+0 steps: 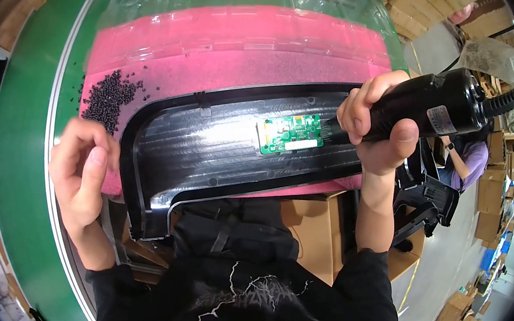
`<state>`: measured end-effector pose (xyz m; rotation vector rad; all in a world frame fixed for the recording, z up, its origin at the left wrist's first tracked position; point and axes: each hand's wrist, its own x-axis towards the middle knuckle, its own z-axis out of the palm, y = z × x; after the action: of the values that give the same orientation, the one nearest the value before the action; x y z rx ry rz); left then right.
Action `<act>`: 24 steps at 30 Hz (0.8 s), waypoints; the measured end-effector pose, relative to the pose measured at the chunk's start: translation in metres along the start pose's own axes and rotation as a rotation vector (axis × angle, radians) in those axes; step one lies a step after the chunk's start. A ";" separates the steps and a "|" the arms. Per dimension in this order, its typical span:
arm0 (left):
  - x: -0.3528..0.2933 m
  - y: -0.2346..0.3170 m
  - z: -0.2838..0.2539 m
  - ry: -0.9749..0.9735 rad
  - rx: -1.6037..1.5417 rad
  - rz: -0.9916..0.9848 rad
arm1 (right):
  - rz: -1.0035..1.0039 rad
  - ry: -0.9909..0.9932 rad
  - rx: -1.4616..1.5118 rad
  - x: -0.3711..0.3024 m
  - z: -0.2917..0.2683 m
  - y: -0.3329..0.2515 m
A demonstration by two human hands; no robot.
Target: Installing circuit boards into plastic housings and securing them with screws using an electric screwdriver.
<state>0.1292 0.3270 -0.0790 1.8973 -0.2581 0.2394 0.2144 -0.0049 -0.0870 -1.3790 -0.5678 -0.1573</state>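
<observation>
A black corded electric screwdriver (431, 107) is gripped in my right hand (378, 127), lying almost level with its working end pointing left. That end is mostly hidden by my fingers, close to the right edge of a green circuit board (291, 134). The board sits inside a long curved black plastic housing (198, 147), whose hollow side faces up. At the housing's left rim is my left hand (81, 169), its fingers curled in and the thumb bent against them. What it holds, if anything, is hidden. Just beyond it lies a pile of small black screws (108, 99).
Under the housing is a pink foam mat (237, 53) on a green table (33, 122), with clear plastic sheeting (249, 7) at the far side. An open cardboard box (312, 230) stands below the near edge. More black plastic parts (424, 198) and a person in purple (469, 162) are right.
</observation>
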 end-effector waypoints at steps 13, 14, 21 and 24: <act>-0.102 -0.052 0.014 0.001 -0.050 -0.485 | 0.060 0.024 0.076 0.005 -0.005 -0.006; -0.106 -0.054 0.013 -0.042 -0.074 -0.474 | 0.113 0.060 0.045 0.007 -0.004 -0.010; -0.156 -0.088 0.028 -0.222 -0.521 -0.501 | 0.418 0.598 0.595 0.024 -0.017 -0.015; -0.144 -0.057 0.071 -0.119 -0.856 -0.522 | 0.343 0.483 0.580 0.006 -0.036 -0.010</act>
<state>0.0118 0.2872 -0.1957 1.0683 0.0660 -0.3041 0.2255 -0.0399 -0.0781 -0.8096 0.0404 -0.0365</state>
